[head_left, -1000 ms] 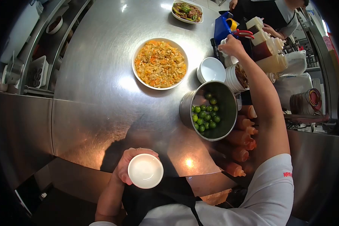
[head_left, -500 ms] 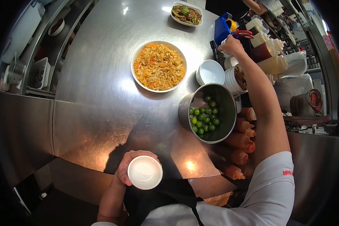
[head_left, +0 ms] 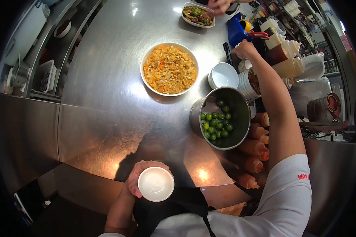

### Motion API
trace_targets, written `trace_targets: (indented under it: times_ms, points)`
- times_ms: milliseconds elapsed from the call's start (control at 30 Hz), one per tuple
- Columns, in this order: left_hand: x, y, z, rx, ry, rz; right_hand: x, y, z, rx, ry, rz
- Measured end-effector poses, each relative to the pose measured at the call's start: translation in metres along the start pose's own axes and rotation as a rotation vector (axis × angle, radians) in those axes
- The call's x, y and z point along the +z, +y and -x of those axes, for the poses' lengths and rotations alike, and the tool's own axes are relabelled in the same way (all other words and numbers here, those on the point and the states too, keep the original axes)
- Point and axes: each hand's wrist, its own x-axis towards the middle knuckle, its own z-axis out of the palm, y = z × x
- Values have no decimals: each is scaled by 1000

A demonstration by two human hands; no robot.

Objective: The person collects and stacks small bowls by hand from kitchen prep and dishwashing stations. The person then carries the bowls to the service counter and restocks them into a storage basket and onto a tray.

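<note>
My left hand [head_left: 144,172] holds a small white bowl [head_left: 156,184], its inside plain white, at the near edge of the steel counter. My right hand [head_left: 245,50] is stretched out to the far right, its fingers closed on a small white bowl whose rim [head_left: 237,45] shows partly at the fingertips. Just below that hand stands a stack of small white bowls [head_left: 245,65]. Beside it are a black marker [head_left: 227,53] and a blue container [head_left: 236,30] with red-handled scissors [head_left: 259,35] and a yellow tape roll.
On the counter [head_left: 103,102] sit a bowl of fried rice [head_left: 170,69], a steel pot [head_left: 241,132] with green limes, and stacked white bowls [head_left: 224,76]. Sauce bottles [head_left: 253,147] line the right edge. Another person's hand [head_left: 219,6] is by a meat-and-vegetable dish [head_left: 197,15].
Another person's hand has appeared beside the meat-and-vegetable dish. My view has shifted slightly. My left hand still holds its bowl, and my right hand stays by the small bowls.
</note>
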Motion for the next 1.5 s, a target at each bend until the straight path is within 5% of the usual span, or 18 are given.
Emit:
trace_targets:
  times_ms: [167,367,567,667,867,1000,1167,1267,1367,1500]
  points:
    - [5,-1,0,-9,13,-28,-23,-13,35,100,0,22]
    - [0,-9,6,6,-23,-14,4,4,-14,-78,-92,-69]
    - [9,-6,6,-23,23,-9,14,1,-19,224,-125,48]
    - [10,-6,5,-38,37,-10,-19,-11,27,181,-167,137]
    - [3,-9,-2,-26,-59,1,7,13,-35,31,-258,-30]
    - [7,-9,-4,-30,-43,-13,-21,-7,14,260,-118,131]
    - [8,-10,-4,-32,-51,-23,35,36,-86,88,-203,63]
    - [8,-9,-4,-34,-53,-5,27,50,-85,-121,-229,-121]
    - [7,-8,-2,-41,-51,7,-23,20,11,-18,-134,-60]
    - [10,-8,5,-60,38,16,-22,21,10,-69,-142,-56]
